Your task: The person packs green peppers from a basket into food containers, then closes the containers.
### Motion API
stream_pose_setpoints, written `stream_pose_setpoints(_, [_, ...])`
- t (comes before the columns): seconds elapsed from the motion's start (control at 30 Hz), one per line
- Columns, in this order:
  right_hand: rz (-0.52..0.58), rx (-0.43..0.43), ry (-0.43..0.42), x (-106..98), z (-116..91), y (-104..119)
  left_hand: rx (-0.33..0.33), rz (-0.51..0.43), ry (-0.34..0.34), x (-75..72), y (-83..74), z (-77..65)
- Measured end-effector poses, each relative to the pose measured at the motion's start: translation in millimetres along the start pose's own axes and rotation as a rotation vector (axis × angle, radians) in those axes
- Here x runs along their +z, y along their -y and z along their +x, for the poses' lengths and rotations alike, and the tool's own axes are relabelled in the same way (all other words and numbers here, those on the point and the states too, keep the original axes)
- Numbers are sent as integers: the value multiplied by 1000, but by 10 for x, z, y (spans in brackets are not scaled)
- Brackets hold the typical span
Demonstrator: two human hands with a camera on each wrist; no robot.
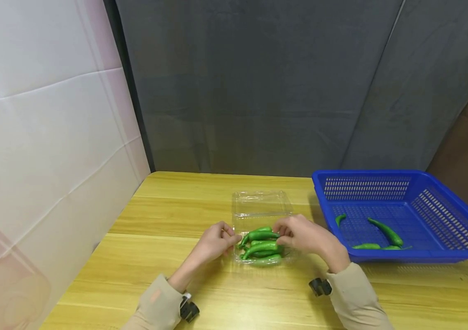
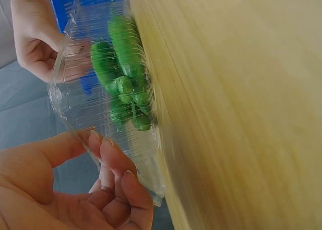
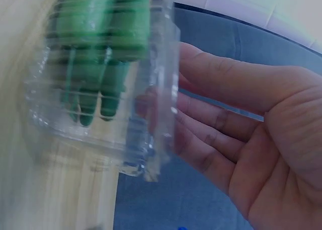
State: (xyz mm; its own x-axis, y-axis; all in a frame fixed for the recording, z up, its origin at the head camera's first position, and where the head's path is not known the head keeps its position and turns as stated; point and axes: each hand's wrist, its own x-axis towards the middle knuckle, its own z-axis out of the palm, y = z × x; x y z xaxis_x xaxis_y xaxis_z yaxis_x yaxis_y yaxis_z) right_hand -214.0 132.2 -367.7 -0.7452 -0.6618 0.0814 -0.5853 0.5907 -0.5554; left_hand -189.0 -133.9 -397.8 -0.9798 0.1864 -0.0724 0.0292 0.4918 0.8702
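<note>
A clear plastic clamshell box (image 1: 254,223) stands on the table with its lid folded back. Several green chili peppers (image 1: 260,247) lie side by side in its near half. At the box's left rim is my left hand (image 1: 214,240); in the left wrist view its thumb and forefinger (image 2: 111,152) pinch the plastic edge. Over the right rim is my right hand (image 1: 305,236), close to the pepper ends. Through the clear wall in the right wrist view, its bent fingers (image 3: 204,134) reach past the rim; what the fingertips touch is hidden.
To the right, a blue plastic basket (image 1: 407,253) holds several more green peppers (image 1: 386,231). A wooden table (image 1: 167,220) carries everything. A grey curtain (image 1: 238,91) hangs behind it, and a pale fabric wall (image 1: 52,137) is on the left.
</note>
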Motion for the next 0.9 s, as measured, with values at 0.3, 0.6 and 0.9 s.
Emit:
stream_pose_setpoints(0.3, [-34,-38,-85,-120,-58,27,-7,6,-4,2,-12,-4])
stream_pose_setpoints(0.6, [-81,-22,-175,-212,-116,33,-12,-10,3,0,-15,-13])
stream_pose_setpoints(0.9, [-89,-35,-272,-324,-205,-16,-13,-8,10,-13,4,-3])
